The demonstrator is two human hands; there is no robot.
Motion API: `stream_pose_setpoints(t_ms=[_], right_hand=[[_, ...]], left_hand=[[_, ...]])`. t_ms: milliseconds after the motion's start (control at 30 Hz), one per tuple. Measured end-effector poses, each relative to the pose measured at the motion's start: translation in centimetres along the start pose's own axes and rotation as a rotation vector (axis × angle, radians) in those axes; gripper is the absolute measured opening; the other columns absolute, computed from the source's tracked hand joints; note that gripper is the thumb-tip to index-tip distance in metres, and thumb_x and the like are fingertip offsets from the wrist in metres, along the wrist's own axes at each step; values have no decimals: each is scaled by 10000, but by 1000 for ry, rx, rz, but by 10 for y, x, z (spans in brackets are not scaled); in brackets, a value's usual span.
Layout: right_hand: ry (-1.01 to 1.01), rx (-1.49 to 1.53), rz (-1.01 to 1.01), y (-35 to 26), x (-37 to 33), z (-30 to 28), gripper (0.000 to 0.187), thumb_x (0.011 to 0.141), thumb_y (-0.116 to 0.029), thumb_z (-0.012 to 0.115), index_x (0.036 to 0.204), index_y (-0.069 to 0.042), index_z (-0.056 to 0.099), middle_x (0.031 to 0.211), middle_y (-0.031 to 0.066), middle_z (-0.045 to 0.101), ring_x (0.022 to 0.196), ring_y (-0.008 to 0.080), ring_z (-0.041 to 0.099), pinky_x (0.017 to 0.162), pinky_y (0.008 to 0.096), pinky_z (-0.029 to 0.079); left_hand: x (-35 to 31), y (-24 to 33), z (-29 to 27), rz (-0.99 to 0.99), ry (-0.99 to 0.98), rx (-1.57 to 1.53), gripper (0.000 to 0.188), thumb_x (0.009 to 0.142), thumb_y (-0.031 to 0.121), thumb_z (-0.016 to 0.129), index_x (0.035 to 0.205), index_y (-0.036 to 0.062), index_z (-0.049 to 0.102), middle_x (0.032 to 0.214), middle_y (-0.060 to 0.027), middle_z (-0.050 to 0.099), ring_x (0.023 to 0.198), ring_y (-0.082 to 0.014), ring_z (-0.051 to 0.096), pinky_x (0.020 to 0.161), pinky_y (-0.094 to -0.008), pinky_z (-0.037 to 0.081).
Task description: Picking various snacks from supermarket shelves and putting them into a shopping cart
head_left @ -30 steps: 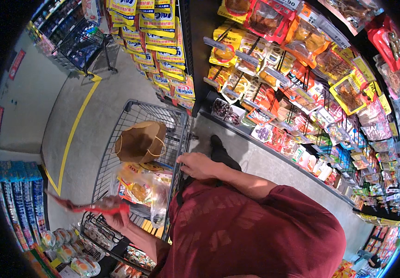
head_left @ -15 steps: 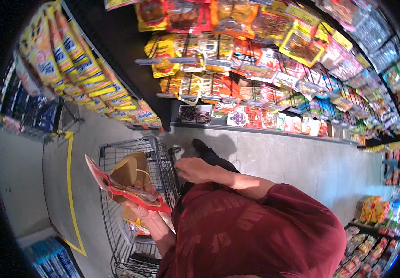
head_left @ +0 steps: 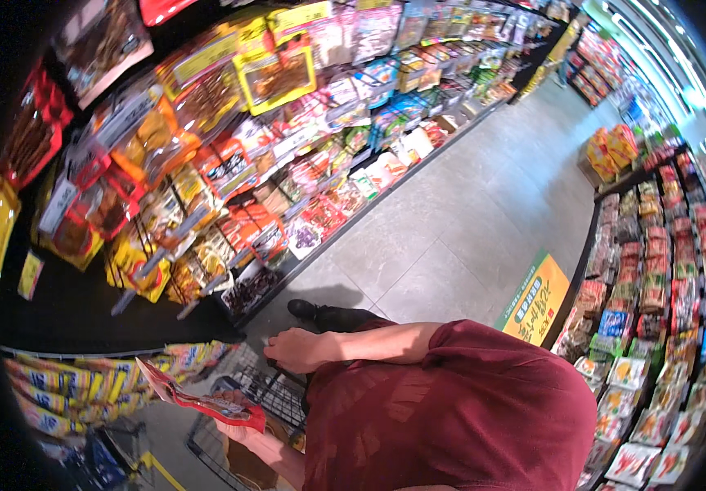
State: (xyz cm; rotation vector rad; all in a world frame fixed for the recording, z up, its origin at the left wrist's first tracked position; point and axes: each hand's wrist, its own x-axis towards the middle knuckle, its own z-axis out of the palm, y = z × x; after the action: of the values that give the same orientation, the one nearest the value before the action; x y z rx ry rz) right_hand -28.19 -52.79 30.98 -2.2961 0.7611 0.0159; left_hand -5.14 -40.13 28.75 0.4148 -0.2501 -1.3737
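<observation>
At eight o'clock, rows of yellow-and-white snack packs (head_left: 62, 401) are hung near the view's rim. From nine round to twelve, the wall is filled by hanging snack pouches (head_left: 152, 139) in orange, red and yellow; one with a bright yellow border (head_left: 278, 79) is seen toward eleven.

Between seven and eight, a red-edged flat snack package (head_left: 210, 404) is held by the left hand (head_left: 240, 427), whose fingers are clamped on its near end; the pale far end is pointed up toward ten. The package is held nearly edge-on, over the wire shopping cart (head_left: 285, 403). Beside the left forearm, at seven, a brown paper bag (head_left: 247, 470) is partly hidden.

Also at seven, but closer to the centre, the right hand (head_left: 293, 352) is seen from its back, with fingers curled down by the cart; whether anything is gripped cannot be told. A black shoe (head_left: 302, 309) is planted just above it. At five, a maroon T-shirt (head_left: 451, 409) is worn.

Toward four, a green-and-yellow sign (head_left: 535, 299) is placed beside shelving stocked with packaged food (head_left: 656, 278). Near two, large yellow-and-red bags (head_left: 613, 152) are stacked.
</observation>
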Motion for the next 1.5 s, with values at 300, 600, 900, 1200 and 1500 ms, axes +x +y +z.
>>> stream_pose_setpoints(t_ms=[300,600,900,1200,1500], right_hand=[[129,75,157,24,-10,-13,328,837,-140,590,1135,-5,559,1097,215,620,1036,407,616,850,488,505],[314,167,-2,18,32,-54,200,857,-108,620,1015,13,597,920,251,641,879,441,617,747,484,501],[538,368,-121,-26,121,-168,272,905,-116,619,1140,22,609,812,121,628,758,180,594,719,336,488],[669,898,-574,-73,176,-255,406,896,-11,640,1277,39,507,1428,137,391,995,135,622,866,278,508],[571,990,-674,-86,201,-288,415,895,-5,642,1271,68,485,1320,155,498,970,133,639,826,264,535]], left_hand=[[54,-8,24,153,406,49,344,930,311,623,1184,83,575,947,-52,608,731,-156,540,711,-307,494],[59,4,66,370,237,343,160,845,69,734,961,44,628,895,-52,672,764,-153,641,689,-301,531],[66,38,86,609,440,637,104,808,-36,742,816,32,664,795,3,664,700,-78,598,671,-252,503],[138,51,113,620,392,905,121,797,18,783,868,28,687,833,-11,694,751,-94,624,717,-279,523],[206,67,120,619,351,945,184,784,40,803,931,5,698,862,-40,714,766,-100,635,718,-279,531]])
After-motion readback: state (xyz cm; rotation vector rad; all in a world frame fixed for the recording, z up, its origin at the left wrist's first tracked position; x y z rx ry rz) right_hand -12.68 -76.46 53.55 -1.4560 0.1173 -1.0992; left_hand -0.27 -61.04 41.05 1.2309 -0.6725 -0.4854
